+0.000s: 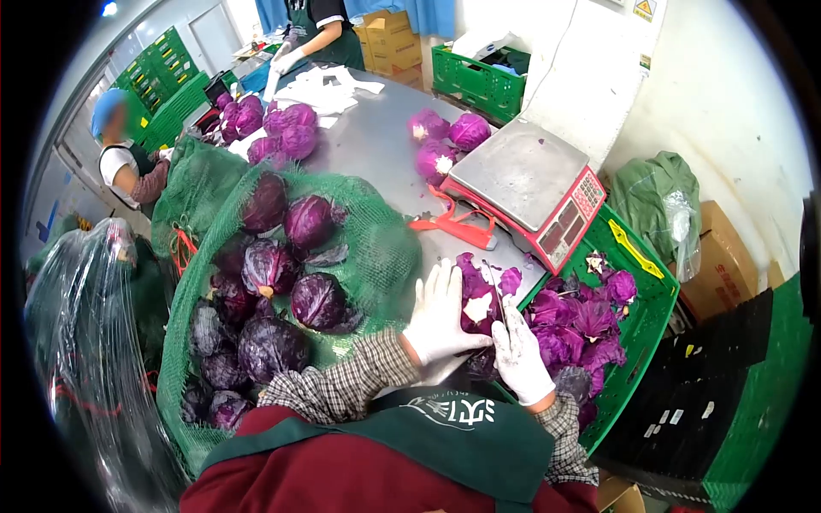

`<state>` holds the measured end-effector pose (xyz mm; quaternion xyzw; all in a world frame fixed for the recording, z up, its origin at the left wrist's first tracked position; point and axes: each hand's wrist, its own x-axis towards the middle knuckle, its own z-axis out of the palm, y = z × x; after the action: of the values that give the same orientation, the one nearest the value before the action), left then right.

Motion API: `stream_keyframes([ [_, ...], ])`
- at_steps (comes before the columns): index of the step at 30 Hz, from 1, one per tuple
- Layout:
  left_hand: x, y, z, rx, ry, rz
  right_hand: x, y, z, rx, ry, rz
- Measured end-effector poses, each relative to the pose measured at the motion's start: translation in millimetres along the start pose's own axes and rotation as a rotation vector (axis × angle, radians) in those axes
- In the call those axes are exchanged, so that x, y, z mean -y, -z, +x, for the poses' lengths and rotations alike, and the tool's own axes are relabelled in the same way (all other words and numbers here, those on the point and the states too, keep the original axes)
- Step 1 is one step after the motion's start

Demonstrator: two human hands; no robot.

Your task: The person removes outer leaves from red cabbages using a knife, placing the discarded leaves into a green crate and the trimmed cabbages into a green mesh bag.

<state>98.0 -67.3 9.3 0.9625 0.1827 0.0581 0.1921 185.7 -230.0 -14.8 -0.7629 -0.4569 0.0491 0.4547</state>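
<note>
A partly trimmed purple cabbage (477, 299) sits between my hands near the table's front edge. My left hand (440, 316), in a white glove, is against its left side with the fingers spread and pointing up. My right hand (520, 355), also gloved, is at its lower right with the fingers close together around a thin knife (496, 286), whose handle is hidden. Left of my hands, a green mesh bag (376, 231) holds several dark cabbages (272, 346). To the right, a green crate (654, 312) contains loose purple leaves (569, 329).
A red scale (522, 175) stands beyond my hands, beside an orange-handled tool (466, 229). Trimmed cabbages (469, 131) lie behind it, others (291, 132) farther left. Two co-workers (128, 162) are at the far side. Plastic-wrapped material (94, 342) stands at left.
</note>
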Motion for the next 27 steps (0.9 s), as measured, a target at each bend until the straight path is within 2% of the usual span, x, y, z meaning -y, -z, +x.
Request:
stream_keyframes([
  [2, -6.5, 0.5, -0.3, 0.02, -0.024, -0.034, 8.7, 10.7, -2.1, 0.058, -0.075, 0.018],
  [3, -8.1, -1.1, 1.5, 0.025, -0.036, -0.037, 4.8, 12.4, -3.2, 0.094, -0.03, -0.035],
  [4, -10.1, -3.1, 3.6, 0.025, -0.051, -0.041, -1.9, 9.5, -2.7, 0.061, 0.048, -0.091],
  [9, -2.3, -11.6, 7.6, -0.059, -0.092, -0.061, 4.0, 3.0, 4.4, 0.042, -0.041, -0.021],
  [12, -5.4, -12.2, 9.2, -0.065, -0.089, -0.038, -4.1, -0.8, 6.9, 0.186, 0.088, -0.424],
  [13, -6.2, -13.5, 9.4, -0.071, -0.081, -0.037, -1.8, 0.0, 9.3, 0.148, 0.066, -0.347],
  [16, -8.4, -13.7, 9.8, -0.115, -0.066, -0.018, -0.8, 6.8, 25.1, 0.219, -0.162, -0.268],
  [17, -10.6, -12.8, 9.9, -0.142, -0.069, -0.005, -9.7, 8.7, 24.8, 0.196, -0.007, -0.365],
  [18, -13.7, -11.5, 11.5, -0.176, -0.077, 0.008, -7.7, 8.5, 29.5, 0.166, -0.134, -0.377],
  [20, -22.5, -4.8, 1.6, -0.147, -0.129, 0.045, -6.0, 31.3, 54.8, 0.295, -0.299, -0.46],
  [21, -25.4, -10.2, -6.6, -0.163, -0.179, 0.053, -49.9, 29.6, 44.4, 0.077, 0.094, -0.569],
  [22, -26.1, -15.7, -14.1, -0.176, -0.23, 0.067, -56.2, 38.5, 46.5, 0.137, -0.025, -0.466],
  [24, -17.8, -14.2, -20.0, -0.19, -0.284, -0.039, -89.4, 35.3, 28.5, -0.058, 0.319, -0.627],
  [26, -1.0, -7.5, -25.1, -0.153, -0.265, -0.169, -93.7, 35.1, 1.9, -0.22, -0.428, 0.194],
  [27, 12.3, -6.9, -31.0, -0.184, -0.258, -0.2, -99.2, 36.6, -11.1, -0.443, -0.757, 0.614],
])
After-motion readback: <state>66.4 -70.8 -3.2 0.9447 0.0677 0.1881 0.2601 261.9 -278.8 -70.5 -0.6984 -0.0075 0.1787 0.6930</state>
